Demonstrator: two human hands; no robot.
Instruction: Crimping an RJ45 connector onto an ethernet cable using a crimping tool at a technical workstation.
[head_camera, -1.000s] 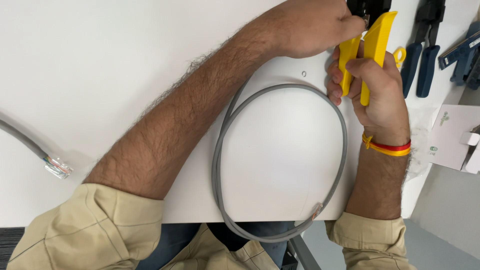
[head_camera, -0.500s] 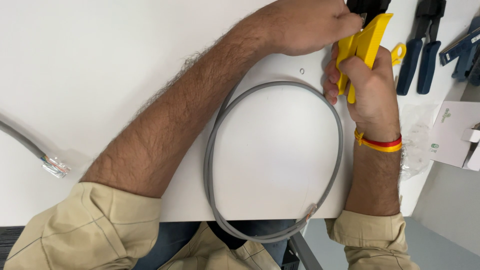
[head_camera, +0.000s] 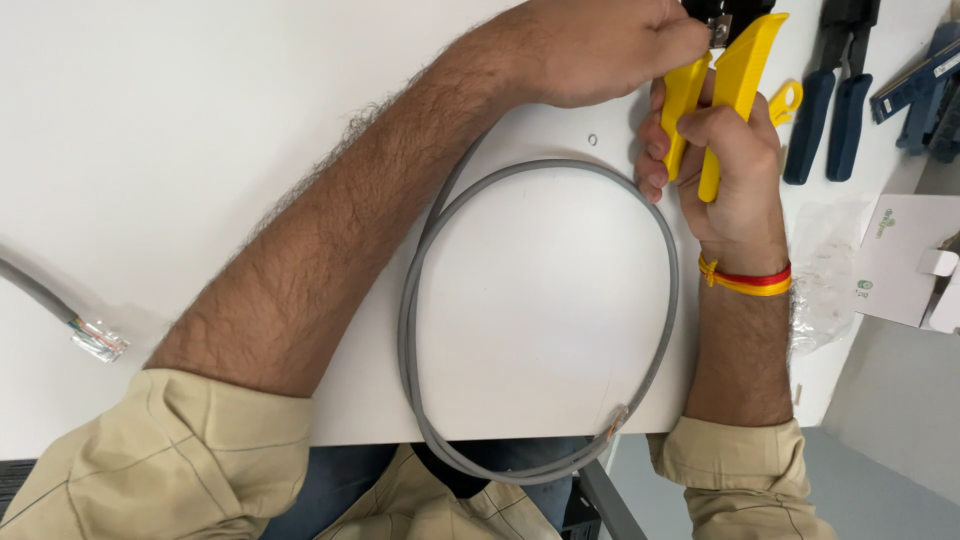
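At the white table's (head_camera: 200, 150) far edge, my right hand (head_camera: 725, 170) clenches the yellow-handled crimping tool (head_camera: 735, 90), my left hand (head_camera: 600, 45) pinching the looped grey cable (head_camera: 670, 300) into its head; the near end appears unterminated.

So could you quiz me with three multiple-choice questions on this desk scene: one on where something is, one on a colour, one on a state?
1. Where does the loose clear plug lie?
A. at the table's left edge
B. between the hands
C. on the floor

2. What colour are the handles of the tool in the right hand?
A. blue
B. yellow
C. red

3. How does the grey cable lie?
A. straight
B. knotted
C. in a loop

Answers: 1 A, it rests far left on the white table. 2 B, both handles are yellow. 3 C, it curves round between the arms; the left hand is at the tool's head.
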